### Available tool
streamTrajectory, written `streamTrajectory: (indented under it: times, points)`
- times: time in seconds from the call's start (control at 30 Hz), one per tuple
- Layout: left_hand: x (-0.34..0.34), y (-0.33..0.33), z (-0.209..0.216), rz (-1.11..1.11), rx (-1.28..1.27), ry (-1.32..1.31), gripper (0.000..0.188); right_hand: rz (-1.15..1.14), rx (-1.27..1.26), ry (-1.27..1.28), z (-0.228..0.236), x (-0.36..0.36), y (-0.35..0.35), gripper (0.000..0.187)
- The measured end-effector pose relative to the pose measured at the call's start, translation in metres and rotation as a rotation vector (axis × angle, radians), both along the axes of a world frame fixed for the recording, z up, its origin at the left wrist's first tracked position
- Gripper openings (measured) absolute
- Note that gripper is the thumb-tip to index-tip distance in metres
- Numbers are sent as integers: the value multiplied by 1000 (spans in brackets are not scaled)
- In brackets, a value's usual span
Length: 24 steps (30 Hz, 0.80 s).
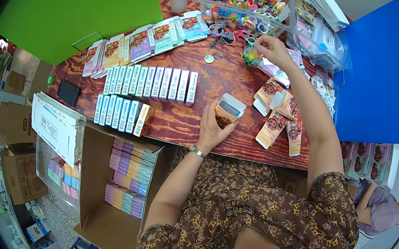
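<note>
Carton (pixel 226 113), mouth open, sits clamped in the left grip (pixel 212 130), presumably to keep it steady. Right grip (pixel 275 53), whether apart or together unclear, is at coloured plastic trinkets (pixel 251 57). Small boxes (pixel 155 83) stand ranked left of the left grip, probably to save surface (pixel 180 128) space.
</note>
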<state>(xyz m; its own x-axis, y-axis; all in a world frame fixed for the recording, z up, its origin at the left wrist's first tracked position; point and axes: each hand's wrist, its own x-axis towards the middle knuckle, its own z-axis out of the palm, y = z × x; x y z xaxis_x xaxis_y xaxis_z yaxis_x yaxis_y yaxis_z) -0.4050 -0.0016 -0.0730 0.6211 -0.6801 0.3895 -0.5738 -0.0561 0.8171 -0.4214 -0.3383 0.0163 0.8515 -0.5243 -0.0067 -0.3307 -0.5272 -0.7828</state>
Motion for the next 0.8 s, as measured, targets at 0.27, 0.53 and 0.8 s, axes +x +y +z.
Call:
streamTrajectory:
  times: [0.27, 0.53, 0.8]
  points:
    - [1, -1, 2, -19, -40, -23, 88, 120, -452, 87, -3, -7, 30, 18]
    - [-1, 1, 0, 4, -3, -27, 89, 146, -89, -51, 11, -13, 36, 20]
    - [-1, 2, -2, 13, 1, 6, 88, 153, 212, -50, -9, -7, 47, 21]
